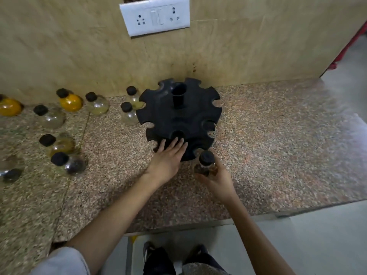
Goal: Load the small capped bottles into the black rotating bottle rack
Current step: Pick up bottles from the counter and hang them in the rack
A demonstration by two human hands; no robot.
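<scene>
The black rotating bottle rack (179, 116) stands on the granite counter near the wall, its notched slots showing no bottles. My left hand (168, 157) lies flat against the rack's lower front edge, fingers spread. My right hand (216, 179) grips a small clear bottle with a black cap (206, 163), holding brown contents, just in front of the rack's lower right notches. Two capped bottles (128, 113) stand touching the rack's left side. Several more capped bottles, such as a yellow one (70, 101) and a dark one (69, 163), stand on the left of the counter.
A wall with a white socket plate (155, 15) rises right behind the rack. The counter's front edge (198, 223) runs below my arms, with floor and my feet beneath. To the right of the rack lies bare granite (278, 135).
</scene>
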